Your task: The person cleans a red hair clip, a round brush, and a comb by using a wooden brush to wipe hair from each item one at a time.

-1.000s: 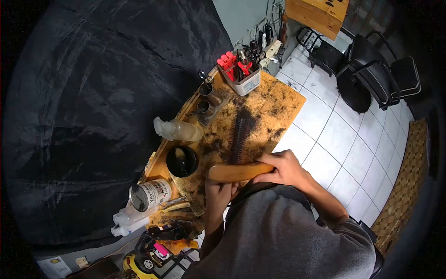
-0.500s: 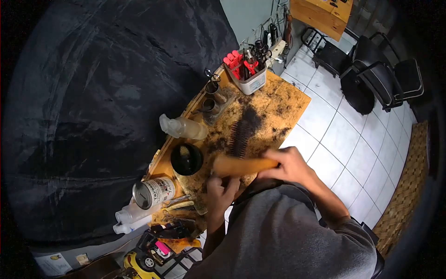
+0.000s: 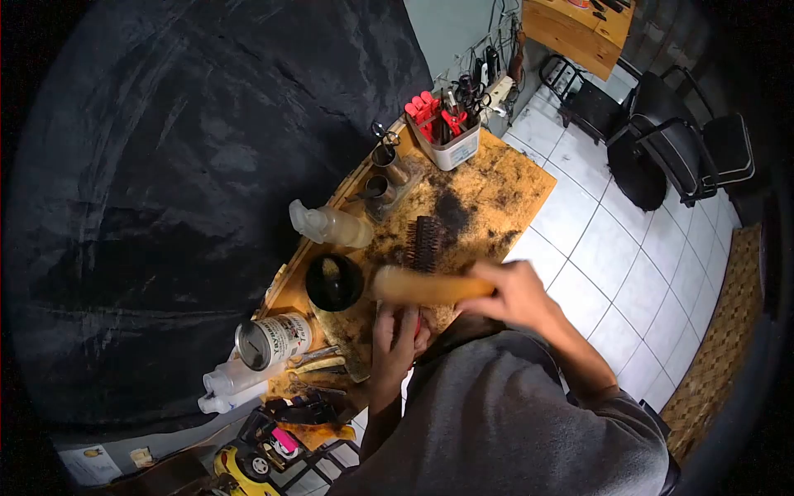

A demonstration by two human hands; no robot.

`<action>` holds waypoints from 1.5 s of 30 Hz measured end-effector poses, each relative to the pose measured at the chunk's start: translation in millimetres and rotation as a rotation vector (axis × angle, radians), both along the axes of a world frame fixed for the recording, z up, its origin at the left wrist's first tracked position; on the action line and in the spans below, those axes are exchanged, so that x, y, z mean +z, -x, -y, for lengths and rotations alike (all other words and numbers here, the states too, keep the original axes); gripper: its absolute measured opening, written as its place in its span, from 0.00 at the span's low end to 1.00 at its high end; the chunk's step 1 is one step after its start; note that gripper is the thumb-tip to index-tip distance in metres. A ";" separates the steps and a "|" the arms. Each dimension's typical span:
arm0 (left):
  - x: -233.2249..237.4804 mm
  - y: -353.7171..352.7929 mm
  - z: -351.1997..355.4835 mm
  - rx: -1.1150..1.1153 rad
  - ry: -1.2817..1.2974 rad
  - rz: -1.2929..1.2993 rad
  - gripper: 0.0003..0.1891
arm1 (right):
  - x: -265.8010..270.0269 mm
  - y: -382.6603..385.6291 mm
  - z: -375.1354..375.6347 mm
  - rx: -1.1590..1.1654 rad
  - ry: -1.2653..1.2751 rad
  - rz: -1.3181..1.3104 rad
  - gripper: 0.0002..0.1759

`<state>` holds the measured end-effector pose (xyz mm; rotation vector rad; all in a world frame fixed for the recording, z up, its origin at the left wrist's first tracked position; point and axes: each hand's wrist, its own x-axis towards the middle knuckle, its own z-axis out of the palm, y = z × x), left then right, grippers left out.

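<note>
My right hand (image 3: pixel 514 293) is wrapped round the end of a wooden-handled brush (image 3: pixel 434 288), which is blurred and points left over the table. Just below the brush's left end is my left hand (image 3: pixel 395 335), its fingers closed on a small object with a red part; the object is mostly hidden. A dark bristled brush (image 3: pixel 423 244) lies on the table above the wooden one. The black bowl (image 3: pixel 334 283) stands to the left of both hands. Dark hair clippings lie scattered over the wooden tabletop (image 3: pixel 517 178).
Spray bottle (image 3: pixel 339 227), metal cups (image 3: pixel 379 188) and a white container (image 3: pixel 456 153) of red clips and scissors line the table's back. A labelled can (image 3: pixel 273 341) stands lower left. Black chairs (image 3: pixel 662 124) are at upper right, a yellow toy car (image 3: pixel 244 471) at the bottom.
The wooden-handled brush has shifted slightly left. My left hand has turned, and a red part now shows at its fingers. The view has shifted a little.
</note>
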<state>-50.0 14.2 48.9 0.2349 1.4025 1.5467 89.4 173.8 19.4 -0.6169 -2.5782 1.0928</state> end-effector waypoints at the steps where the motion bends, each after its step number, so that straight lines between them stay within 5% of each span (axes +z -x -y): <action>1: -1.6 -0.2 2.0 0.004 0.001 0.001 0.07 | -8.3 3.2 -5.9 -0.143 -0.011 -0.094 0.29; 3: -9.4 -0.8 6.7 -0.045 -0.063 -0.097 0.07 | -8.9 1.9 -20.7 -0.308 -0.109 -0.118 0.31; 7: -9.8 -0.1 7.3 -0.107 0.002 -0.101 0.05 | 10.3 -0.1 -25.6 -0.463 0.182 -0.154 0.24; 9: -17.3 -0.4 4.5 -0.039 -0.042 -0.091 0.05 | 16.8 -1.6 -17.9 -0.386 0.225 -0.231 0.20; 11: -26.6 2.8 7.1 0.025 -0.083 -0.080 0.06 | 8.3 -4.4 -7.8 0.027 0.190 -0.317 0.22; 13: -26.7 8.8 11.6 -0.171 -0.107 -0.180 0.09 | 5.1 -6.6 0.5 0.086 0.022 -0.068 0.26; 17: -9.7 9.9 7.8 -0.161 -0.025 0.039 0.11 | -7.5 -3.3 -21.9 -0.202 -0.156 -0.138 0.32; 21: -12.0 5.6 12.9 -0.085 -0.116 0.103 0.10 | 6.9 2.1 -38.5 -0.537 0.164 -0.195 0.27; 25: -13.3 2.7 8.0 0.069 0.075 0.049 0.10 | 0.5 9.0 -2.2 -0.074 0.225 -0.465 0.23; 27: -51.9 13.4 27.4 0.039 -0.074 0.217 0.09 | 2.3 4.7 10.7 0.173 0.024 -0.245 0.24; 29: -17.3 9.8 13.6 0.028 -0.071 0.134 0.09 | -1.4 7.3 9.2 0.189 -0.053 -0.129 0.27; 31: -5.8 9.6 8.4 0.016 -0.067 0.055 0.10 | -16.6 13.1 -6.2 -0.184 0.003 -0.287 0.27; 35: -3.8 6.3 3.0 0.036 -0.002 0.122 0.08 | -8.0 13.1 -21.2 -0.497 0.240 -0.201 0.23; 37: -4.9 3.5 1.3 0.057 -0.006 0.171 0.07 | -8.1 10.9 -14.7 -0.365 0.200 -0.291 0.23; 39: -14.8 3.8 1.0 0.061 -0.056 -0.065 0.07 | -7.0 6.1 -3.7 -0.231 0.157 -0.376 0.22; 41: -26.8 7.2 9.7 0.037 -0.042 -0.124 0.09 | -4.7 1.6 6.4 0.062 0.026 -0.186 0.23; 43: -22.9 10.5 13.8 0.020 -0.023 -0.184 0.11 | -11.9 2.0 2.7 0.076 -0.002 -0.105 0.25; 45: -5.9 12.6 9.5 -0.012 0.069 -0.010 0.11 | -23.0 6.6 -11.9 -0.291 -0.108 -0.239 0.26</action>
